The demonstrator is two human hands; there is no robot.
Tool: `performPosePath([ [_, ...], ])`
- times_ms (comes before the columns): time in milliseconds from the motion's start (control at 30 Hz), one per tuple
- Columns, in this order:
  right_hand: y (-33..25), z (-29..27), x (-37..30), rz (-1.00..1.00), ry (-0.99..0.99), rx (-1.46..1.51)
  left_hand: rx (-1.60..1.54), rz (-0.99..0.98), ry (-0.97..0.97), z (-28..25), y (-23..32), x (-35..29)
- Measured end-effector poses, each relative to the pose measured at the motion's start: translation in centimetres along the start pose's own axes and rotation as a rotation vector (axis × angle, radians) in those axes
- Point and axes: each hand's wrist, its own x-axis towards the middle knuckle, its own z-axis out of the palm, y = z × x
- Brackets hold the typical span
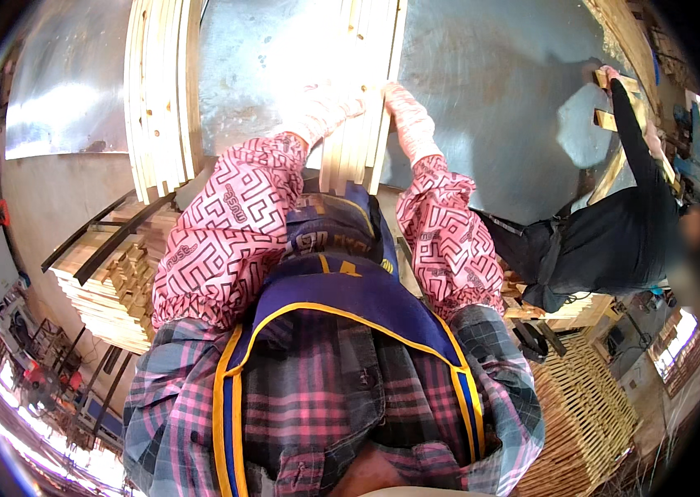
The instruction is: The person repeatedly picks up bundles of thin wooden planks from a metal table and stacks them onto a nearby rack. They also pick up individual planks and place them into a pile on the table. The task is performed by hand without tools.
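A row of long pale wooden strips (pixel 350 157) lies on the metal table top (pixel 482 108) in front of me, the near ends reaching past its edge toward my apron. My left hand (pixel 325 114), in a light pink glove, is on the left side of the row, its fingers over the top. On the other side my right hand (pixel 408 123), gloved alike, grips the outermost strip. The strips sit between both hands. Strong glare washes out part of my left hand and the far strips.
Another row of wooden strips (pixel 159 99) lies farther left on the table. Stacked timber (pixel 110 290) stands below at the left, and more stacked strips (pixel 586 406) at the lower right. A co-worker in black (pixel 607 240) reaches toward wood pieces at the table's right edge.
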Motion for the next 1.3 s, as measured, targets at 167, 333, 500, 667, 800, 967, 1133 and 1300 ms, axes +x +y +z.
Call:
performPosePath([
  [167, -3.7, 3.3, -0.9, -0.187, 0.167, -0.547, 0.11, 0.015, 0.27, 0.4, 1.5, -3.0],
  [333, -6.6, 1.0, -3.2, -0.002, 0.073, -0.319, -0.031, 0.003, -0.015, -0.9, 1.0, -3.0],
  [500, -0.2, 0.8, -2.3, -0.116, -0.261, 0.983, -0.947, 0.219, 0.274, 1.7, -2.8, -3.7],
  [667, 3.2, 3.2, -2.5, -0.473, 0.07, 0.061, -0.695, 0.102, 0.23, 0.1, -5.0, -3.5],
  [800, -4.4, 3.3, -2.4, -0.124, -0.041, -0.573, 0.001, 0.086, 0.35, -1.8, -6.5, -1.6],
  [967, -4.0, 2.2, -0.4, -0.22, -0.018, -0.382, -0.181, 0.096, 0.272, -1.7, -8.1, 0.8],
  [1133, -1.7, 3.1, 4.7, -0.308, -0.022, -0.356, -0.393, 0.036, 0.084, -3.6, -4.3, -5.6],
  [1300, -5.5, 7.5, 5.1, -0.318, -0.064, -0.588, -0.02, 0.135, 0.162, -0.8, -9.7, -4.4],
])
